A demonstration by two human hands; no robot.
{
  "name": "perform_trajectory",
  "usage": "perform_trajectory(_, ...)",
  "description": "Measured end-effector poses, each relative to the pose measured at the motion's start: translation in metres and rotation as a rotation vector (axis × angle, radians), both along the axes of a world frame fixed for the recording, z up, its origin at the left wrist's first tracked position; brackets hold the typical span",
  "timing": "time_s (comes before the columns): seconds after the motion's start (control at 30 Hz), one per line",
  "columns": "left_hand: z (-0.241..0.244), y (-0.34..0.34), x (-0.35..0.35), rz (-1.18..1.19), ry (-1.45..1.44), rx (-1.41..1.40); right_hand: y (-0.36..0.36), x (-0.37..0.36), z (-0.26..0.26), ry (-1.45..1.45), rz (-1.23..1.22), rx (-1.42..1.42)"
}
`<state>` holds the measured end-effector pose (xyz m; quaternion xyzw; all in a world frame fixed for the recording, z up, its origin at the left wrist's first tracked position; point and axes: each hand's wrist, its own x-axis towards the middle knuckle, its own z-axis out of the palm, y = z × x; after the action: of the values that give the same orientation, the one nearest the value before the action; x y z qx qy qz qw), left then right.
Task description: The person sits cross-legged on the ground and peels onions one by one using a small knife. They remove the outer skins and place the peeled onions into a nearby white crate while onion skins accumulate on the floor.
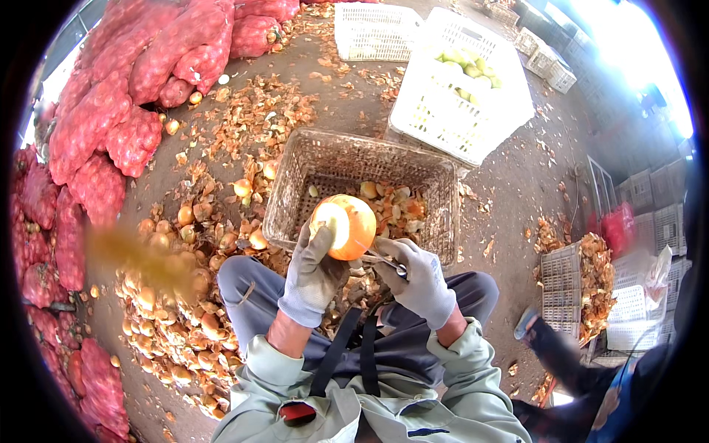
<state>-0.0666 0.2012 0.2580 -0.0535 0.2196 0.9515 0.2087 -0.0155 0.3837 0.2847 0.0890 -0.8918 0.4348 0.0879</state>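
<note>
My left hand [318, 268], in a grey-white work glove, grips a large onion [360, 224] above the near rim of a dirty plastic crate [365, 143]. The onion has orange skin on its right side and a pale, peeled part on its left. My right hand [412, 274], gloved too, holds a small knife [390, 262] by its handle, with the blade close to the onion's lower right. Onion skins and scraps [407, 213] lie inside the crate. The hands hide part of the knife.
Unpeeled onions [166, 326] and loose skins lie heaped at the left. Red mesh sacks [94, 122] are piled behind them. Beyond the crate stands a white crate [460, 111] of pale peeled onions, beside another white crate [376, 33]. At right are a skin-filled crate [560, 293] and another person's leg [559, 354].
</note>
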Motion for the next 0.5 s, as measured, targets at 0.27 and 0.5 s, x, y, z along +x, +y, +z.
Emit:
perform_trajectory(0.27,0.001,0.009,0.004,-0.004,0.018,-0.093,0.002,-0.002,-0.01,-0.007,0.0,0.11)
perform_trajectory(0.5,0.012,-0.002,0.002,0.031,-0.069,-0.028,0.022,0.005,-0.038,-0.021,-0.058,0.233)
